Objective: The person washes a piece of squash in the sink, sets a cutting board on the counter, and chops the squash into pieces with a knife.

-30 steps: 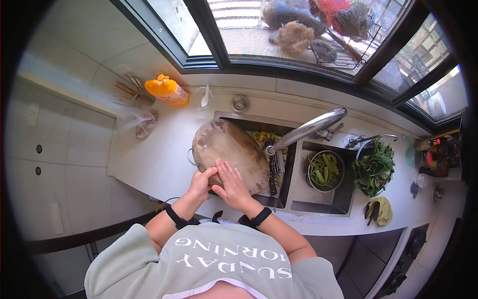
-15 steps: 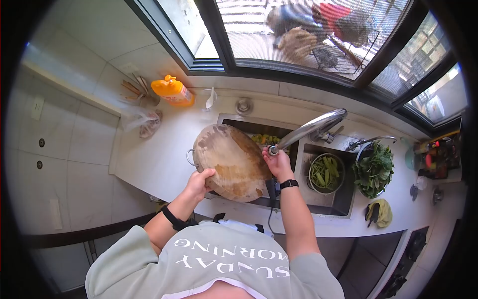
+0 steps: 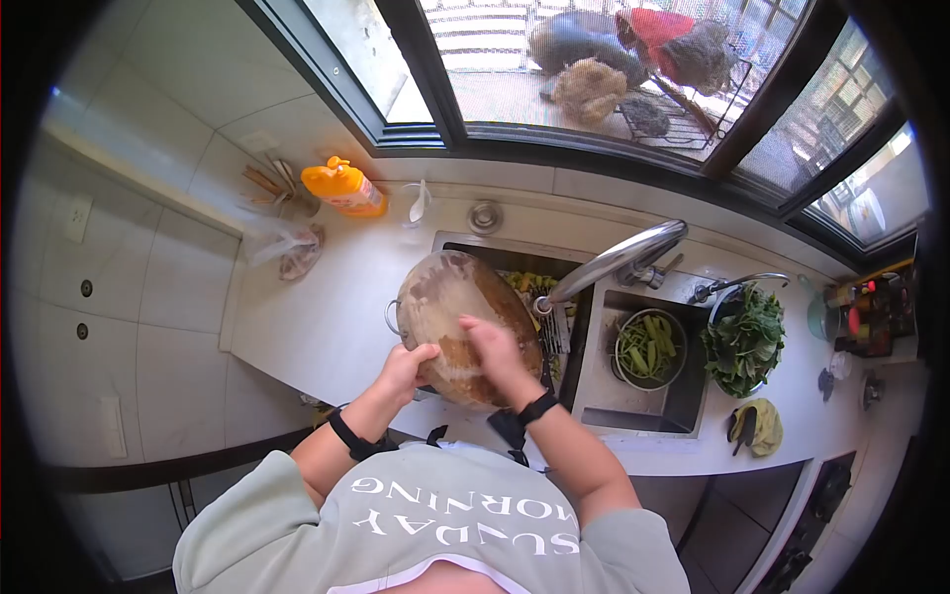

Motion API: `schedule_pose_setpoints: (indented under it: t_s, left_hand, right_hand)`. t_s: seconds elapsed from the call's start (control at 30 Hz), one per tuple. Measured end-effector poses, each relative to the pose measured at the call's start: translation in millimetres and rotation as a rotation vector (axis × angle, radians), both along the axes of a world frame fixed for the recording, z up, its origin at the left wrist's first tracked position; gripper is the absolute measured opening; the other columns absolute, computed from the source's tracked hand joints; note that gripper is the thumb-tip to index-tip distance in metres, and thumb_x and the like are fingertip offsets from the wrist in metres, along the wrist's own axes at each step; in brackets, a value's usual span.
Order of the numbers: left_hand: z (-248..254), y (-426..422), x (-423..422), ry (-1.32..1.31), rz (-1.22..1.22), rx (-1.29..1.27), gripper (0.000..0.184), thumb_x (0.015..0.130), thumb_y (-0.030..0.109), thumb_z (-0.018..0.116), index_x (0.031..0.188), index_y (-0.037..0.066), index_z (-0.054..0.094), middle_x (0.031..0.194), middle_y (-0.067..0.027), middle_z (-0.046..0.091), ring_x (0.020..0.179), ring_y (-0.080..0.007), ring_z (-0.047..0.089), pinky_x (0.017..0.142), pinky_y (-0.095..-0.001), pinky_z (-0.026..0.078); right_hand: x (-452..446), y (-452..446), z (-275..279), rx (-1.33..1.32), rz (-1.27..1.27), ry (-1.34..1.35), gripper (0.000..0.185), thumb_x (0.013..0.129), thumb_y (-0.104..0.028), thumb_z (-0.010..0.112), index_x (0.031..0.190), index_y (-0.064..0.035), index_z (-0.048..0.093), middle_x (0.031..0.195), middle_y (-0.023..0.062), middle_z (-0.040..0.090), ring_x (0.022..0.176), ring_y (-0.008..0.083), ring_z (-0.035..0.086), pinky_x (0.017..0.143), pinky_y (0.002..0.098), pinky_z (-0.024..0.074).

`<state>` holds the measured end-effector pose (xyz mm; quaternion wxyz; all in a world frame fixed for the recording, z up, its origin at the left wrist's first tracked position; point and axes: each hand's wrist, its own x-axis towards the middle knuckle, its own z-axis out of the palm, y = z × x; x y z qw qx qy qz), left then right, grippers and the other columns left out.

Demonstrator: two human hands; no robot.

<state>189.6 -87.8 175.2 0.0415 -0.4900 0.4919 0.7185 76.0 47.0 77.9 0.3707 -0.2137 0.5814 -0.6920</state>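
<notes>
A round wooden cutting board (image 3: 450, 297), patchy with wet brown areas, is held tilted over the left sink basin. A metal ring handle (image 3: 392, 316) sticks out from its left edge. My left hand (image 3: 406, 368) grips the board's lower left rim, thumb on the face. My right hand (image 3: 495, 354), slightly blurred, lies on the board's face with its fingers stretched out. The chrome faucet (image 3: 618, 259) arches over the sink, its spout just right of the board. Behind the board, vegetable scraps (image 3: 531, 281) lie in the left basin, partly hidden.
In the right basin (image 3: 604, 406) stands a pot of cut green vegetables (image 3: 648, 346). Farther right are a bowl of leafy greens (image 3: 744, 342) and a yellow-green cloth (image 3: 760, 428). An orange detergent bottle (image 3: 343, 188) and a white spoon (image 3: 420, 203) sit at the back left.
My right hand has left the faucet spout and moved left onto the board's face. The board has shifted slightly and tilted more steeply. My left hand still holds its rim.
</notes>
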Motion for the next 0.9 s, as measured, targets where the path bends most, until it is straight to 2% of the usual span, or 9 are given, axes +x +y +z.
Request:
schedule_pose_setpoints:
  t_s: [0.13,0.3,0.37,0.4,0.47,0.5,0.57,0.77,0.9]
  left_hand:
    - [-5.4,-19.2,18.3,0.024,-0.117,0.004,0.042,0.082,0.021,0.065,0.117,0.000,0.058,0.104,-0.0099,0.066,0.088,-0.0207,0.066,0.072,-0.0367,0.056]
    - [33.5,-26.6,42.2,0.097,-0.039,0.014,0.048,0.081,0.022,0.065,0.122,-0.001,0.055,0.109,-0.0117,0.064,0.093,-0.0223,0.066,0.077,-0.0384,0.056]
    - [36.7,-39.9,59.9,0.139,0.019,0.073,0.052,0.081,0.024,0.066,0.124,-0.001,0.053,0.112,-0.0126,0.064,0.097,-0.0237,0.065,0.082,-0.0408,0.055]
    - [35.1,-48.6,72.4,0.128,0.061,0.102,0.054,0.080,0.025,0.067,0.125,0.000,0.052,0.113,-0.0126,0.063,0.100,-0.0249,0.064,0.085,-0.0424,0.054]
    - [26.1,-66.1,98.1,0.176,0.164,0.155,0.059,0.079,0.025,0.067,0.130,0.001,0.050,0.119,-0.0114,0.063,0.104,-0.0266,0.063,0.089,-0.0440,0.052]
    - [20.4,-72.0,112.2,0.208,0.218,0.183,0.061,0.078,0.024,0.067,0.131,0.001,0.049,0.121,-0.0113,0.062,0.107,-0.0271,0.062,0.091,-0.0442,0.051]
    - [18.6,-82.5,131.0,0.262,0.297,0.183,0.064,0.077,0.024,0.067,0.133,0.001,0.047,0.125,-0.0118,0.060,0.112,-0.0277,0.060,0.096,-0.0445,0.049]
    - [-31.4,-131.0,195.0,0.341,0.380,0.051,0.069,0.079,0.029,0.067,0.140,0.007,0.041,0.132,-0.0111,0.056,0.119,-0.0311,0.055,0.099,-0.0535,0.045]
    - [-99.2,-165.7,232.4,0.316,0.650,0.120,0.055,0.093,0.030,0.057,0.139,0.006,0.041,0.132,-0.0117,0.056,0.119,-0.0307,0.055,0.098,-0.0523,0.046]
  right_hand:
    - [25.3,-11.1,59.9,-0.019,0.298,0.645,0.062,0.097,-0.041,0.046,0.151,-0.0160,0.029,0.159,0.0145,0.019,0.148,0.0330,0.012,0.116,0.0541,0.0075]
    - [-22.2,-7.9,-3.6,0.400,0.387,0.832,0.066,0.096,-0.047,0.045,0.153,-0.0245,0.021,0.160,0.0126,0.012,0.147,0.0365,0.010,0.114,0.0582,0.0098]
    - [-48.3,2.0,-53.6,0.525,0.429,0.660,0.076,0.093,-0.046,0.049,0.154,-0.0154,0.016,0.158,0.0198,0.015,0.146,0.0369,0.014,0.117,0.0465,0.0155]
    - [-63.3,15.0,-99.5,0.449,0.391,0.655,0.072,0.092,-0.039,0.055,0.150,-0.0066,0.027,0.152,0.0229,0.030,0.137,0.0355,0.036,0.111,0.0398,0.0300]
    - [-87.7,41.3,-84.8,0.430,0.230,0.065,0.052,0.093,-0.032,0.058,0.132,0.0006,0.051,0.126,0.0144,0.060,0.104,0.0216,0.062,0.084,0.0308,0.0507]
    - [-97.6,37.9,-97.8,0.564,0.006,-0.113,0.034,0.094,-0.029,0.056,0.113,-0.0019,0.062,0.106,0.0115,0.067,0.093,0.0202,0.064,0.080,0.0302,0.0511]
    - [-104.3,46.7,-80.2,0.263,-0.307,-0.675,0.021,0.093,-0.024,0.057,0.090,-0.0053,0.065,0.088,0.0098,0.066,0.081,0.0187,0.063,0.071,0.0312,0.0504]
    - [-114.3,14.4,-93.4,-0.343,-0.466,-1.222,0.024,0.094,-0.023,0.055,0.083,-0.0030,0.060,0.078,0.0107,0.062,0.072,0.0208,0.059,0.059,0.0314,0.0460]
    - [-111.4,-2.5,-126.0,-0.109,-0.186,-0.815,0.019,0.094,-0.018,0.053,0.083,-0.0039,0.059,0.072,0.0081,0.060,0.065,0.0204,0.059,0.054,0.0299,0.0459]
